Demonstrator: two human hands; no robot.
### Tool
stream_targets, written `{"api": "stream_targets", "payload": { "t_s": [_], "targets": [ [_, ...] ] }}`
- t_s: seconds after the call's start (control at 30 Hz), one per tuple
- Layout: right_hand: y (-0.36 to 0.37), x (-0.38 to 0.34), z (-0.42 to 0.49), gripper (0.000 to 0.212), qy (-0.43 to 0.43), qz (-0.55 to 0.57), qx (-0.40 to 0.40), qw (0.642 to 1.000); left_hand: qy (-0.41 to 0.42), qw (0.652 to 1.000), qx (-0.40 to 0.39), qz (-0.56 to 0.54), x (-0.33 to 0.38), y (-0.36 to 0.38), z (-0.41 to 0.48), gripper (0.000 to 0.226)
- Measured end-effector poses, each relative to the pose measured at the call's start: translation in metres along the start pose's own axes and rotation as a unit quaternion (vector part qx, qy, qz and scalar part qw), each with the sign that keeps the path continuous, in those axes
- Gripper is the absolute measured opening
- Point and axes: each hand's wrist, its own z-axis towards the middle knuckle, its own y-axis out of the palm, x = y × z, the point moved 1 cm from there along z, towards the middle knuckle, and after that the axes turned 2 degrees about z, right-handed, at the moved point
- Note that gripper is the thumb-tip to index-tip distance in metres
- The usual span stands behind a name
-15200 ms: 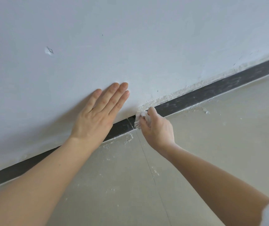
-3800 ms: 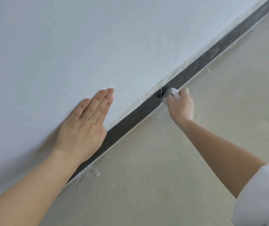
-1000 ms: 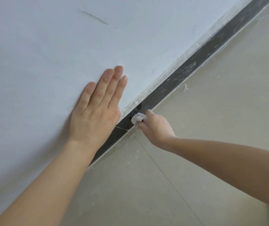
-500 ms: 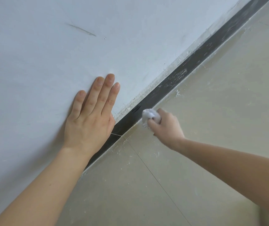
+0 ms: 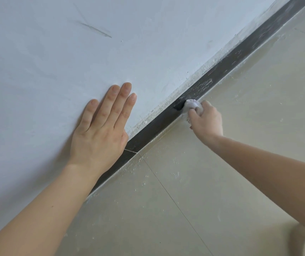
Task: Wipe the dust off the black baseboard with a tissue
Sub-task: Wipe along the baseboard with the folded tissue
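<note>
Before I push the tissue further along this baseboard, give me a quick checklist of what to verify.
1. Tissue gripped in right hand: ok.
2. Tissue touching black baseboard: ok.
3. Left hand flat on wall, off the wiping path: ok.
4. Black baseboard beyond the tissue dust-free: not ok, white streaks show.
5. Clean face left on tissue: cannot tell.

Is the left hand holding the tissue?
No, the left hand lies flat on the wall; the right hand grips the tissue.
</note>
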Motion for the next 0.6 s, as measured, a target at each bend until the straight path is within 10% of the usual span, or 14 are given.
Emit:
{"api": "stream_targets", "payload": {
  "t_s": [0.23,0.6],
  "targets": [
    [0.032,-0.026,-0.06,0.035,-0.143,-0.058,-0.187,0.97,0.007,1.0,0.004,0.003,-0.001,-0.003,0.002,0.068],
    [-0.003,-0.023,-0.007,0.029,-0.213,-0.094,-0.063,0.971,-0.004,1.0,-0.013,-0.028,0.001,-0.007,0.001,0.069]
  ]
}}
